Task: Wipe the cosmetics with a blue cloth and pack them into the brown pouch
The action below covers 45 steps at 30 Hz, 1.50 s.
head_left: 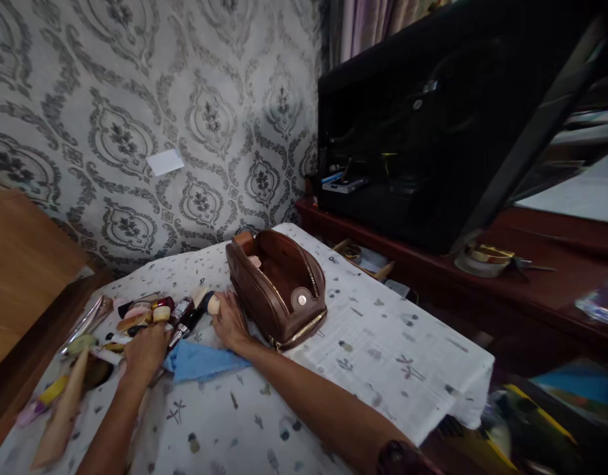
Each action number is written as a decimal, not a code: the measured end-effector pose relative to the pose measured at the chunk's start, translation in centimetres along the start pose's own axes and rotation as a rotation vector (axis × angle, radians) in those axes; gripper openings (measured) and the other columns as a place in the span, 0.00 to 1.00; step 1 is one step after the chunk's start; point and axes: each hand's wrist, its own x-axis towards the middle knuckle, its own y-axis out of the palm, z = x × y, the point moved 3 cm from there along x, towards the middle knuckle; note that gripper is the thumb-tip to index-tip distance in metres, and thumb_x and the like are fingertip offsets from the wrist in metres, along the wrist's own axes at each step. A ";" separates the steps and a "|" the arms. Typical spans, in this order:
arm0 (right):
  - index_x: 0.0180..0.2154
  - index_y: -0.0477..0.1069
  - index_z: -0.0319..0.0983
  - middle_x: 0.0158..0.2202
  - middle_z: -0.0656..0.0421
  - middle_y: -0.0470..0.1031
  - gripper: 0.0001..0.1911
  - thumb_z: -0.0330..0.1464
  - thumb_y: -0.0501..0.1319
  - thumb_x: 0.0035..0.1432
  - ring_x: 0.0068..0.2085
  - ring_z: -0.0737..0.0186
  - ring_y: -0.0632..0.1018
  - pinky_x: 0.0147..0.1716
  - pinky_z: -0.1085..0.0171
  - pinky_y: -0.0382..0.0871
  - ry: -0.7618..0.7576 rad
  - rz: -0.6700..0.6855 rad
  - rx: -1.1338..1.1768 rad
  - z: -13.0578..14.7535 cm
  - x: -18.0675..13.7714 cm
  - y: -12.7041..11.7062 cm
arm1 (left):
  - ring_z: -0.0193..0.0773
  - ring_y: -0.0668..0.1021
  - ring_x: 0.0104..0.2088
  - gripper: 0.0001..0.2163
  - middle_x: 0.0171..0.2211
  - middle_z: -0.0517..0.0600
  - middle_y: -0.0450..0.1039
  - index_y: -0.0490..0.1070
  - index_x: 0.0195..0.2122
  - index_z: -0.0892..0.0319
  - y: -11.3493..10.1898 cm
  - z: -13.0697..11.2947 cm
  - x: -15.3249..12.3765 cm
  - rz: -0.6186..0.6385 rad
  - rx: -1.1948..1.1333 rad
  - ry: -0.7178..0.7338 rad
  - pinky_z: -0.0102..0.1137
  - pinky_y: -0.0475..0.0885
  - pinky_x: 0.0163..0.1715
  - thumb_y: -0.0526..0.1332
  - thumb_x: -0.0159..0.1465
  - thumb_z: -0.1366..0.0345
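In the head view, my right hand (231, 323) is closed around a small cream-coloured bottle with a dark cap (213, 304), just left of a brown leather toiletry bag (279, 290). The bag stands unzipped, with something pink inside near its left edge. My left hand (146, 349) reaches into a pile of cosmetics, its fingers curled and pressed together; what they hold, if anything, is hidden. A small cream jar (161, 313) shows just beyond those fingers. Between the hands lie a dark tube (188, 322) and a blue cloth (205, 361).
A patterned white cloth (363, 349) covers the table. More cosmetics lie at the left, with a beige tube (64, 412) nearest me. To the right stand a large black screen (413, 132) and a dark red cabinet (541, 264) with an open drawer (366, 260).
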 end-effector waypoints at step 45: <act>0.61 0.64 0.37 0.57 0.47 0.73 0.29 0.35 0.63 0.59 0.59 0.50 0.72 0.60 0.51 0.62 -0.293 0.048 0.218 1.9 -0.3 -1.0 | 0.40 0.77 0.41 0.13 0.41 0.51 0.72 0.66 0.47 0.57 -4.3 -2.4 -5.4 -0.421 -1.134 0.246 0.34 0.74 0.40 0.57 0.66 0.56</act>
